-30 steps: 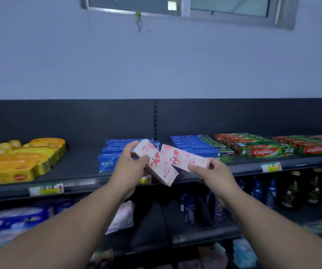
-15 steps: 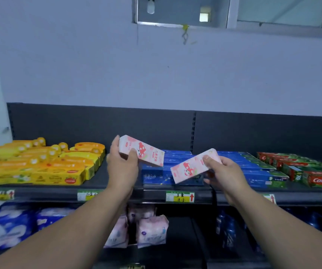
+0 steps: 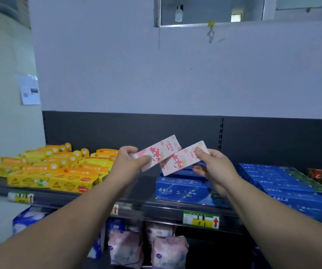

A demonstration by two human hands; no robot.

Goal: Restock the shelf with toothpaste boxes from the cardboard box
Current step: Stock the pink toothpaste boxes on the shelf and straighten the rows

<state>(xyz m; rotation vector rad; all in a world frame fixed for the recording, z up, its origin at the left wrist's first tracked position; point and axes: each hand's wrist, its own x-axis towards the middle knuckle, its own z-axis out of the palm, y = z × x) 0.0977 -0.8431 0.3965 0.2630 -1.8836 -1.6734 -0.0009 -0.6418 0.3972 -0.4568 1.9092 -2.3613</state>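
Seen from the head camera, a person holds two pink toothpaste boxes in the air in front of a dark shop shelf (image 3: 137,191). Each box bears a red cartoon figure and red Chinese characters too small to read. The left pink box (image 3: 161,151) and the right pink box (image 3: 179,162) both slant with their long axis rising from lower left to upper right, almost parallel and close together. The left hand (image 3: 130,162) is curled round the lower end of its box; the right hand (image 3: 217,168) pinches the upper end of its box, thumb on the face. On the shelf lie yellow and orange boxes (image 3: 59,174) at left and blue boxes (image 3: 187,191) with white Chinese lettering under the right hand. A green and yellow price label (image 3: 201,219) shows a red arrow.
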